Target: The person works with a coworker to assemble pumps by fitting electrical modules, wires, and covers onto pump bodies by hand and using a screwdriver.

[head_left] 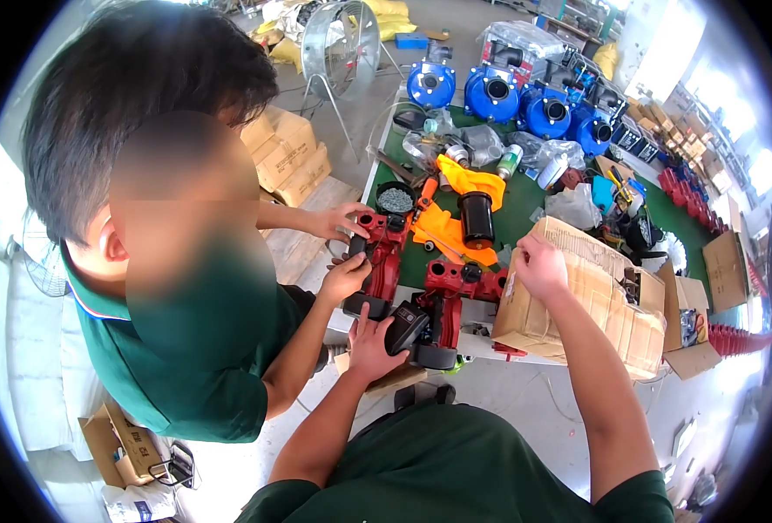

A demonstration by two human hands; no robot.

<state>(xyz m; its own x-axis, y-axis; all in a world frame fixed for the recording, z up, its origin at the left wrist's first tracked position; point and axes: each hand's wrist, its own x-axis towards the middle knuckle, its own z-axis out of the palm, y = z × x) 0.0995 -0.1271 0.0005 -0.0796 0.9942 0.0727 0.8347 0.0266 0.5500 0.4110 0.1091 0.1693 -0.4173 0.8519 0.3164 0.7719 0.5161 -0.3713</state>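
My left hand (370, 347) is at a black box-shaped part (406, 327), thumb and forefinger around its side. Its other fingers stretch toward the black foot of the left red machine (387, 261). Right beside the part stands a second red machine (443, 305) with black caps and a black foot. My right hand (543, 267) is closed, knuckles up, over the left end of a cardboard box (591, 305). Whatever its curled fingers hold is hidden. At the left machine, a co-worker's two hands (346, 277) hold a small black piece.
A co-worker in a green shirt (186, 366) stands close on my left. The green bench (525, 205) carries a black cylinder (477, 220), orange cloths (443, 228), a bowl of small grey pieces (396, 199) and blue pumps (492, 93). An open carton (691, 322) stands at right.
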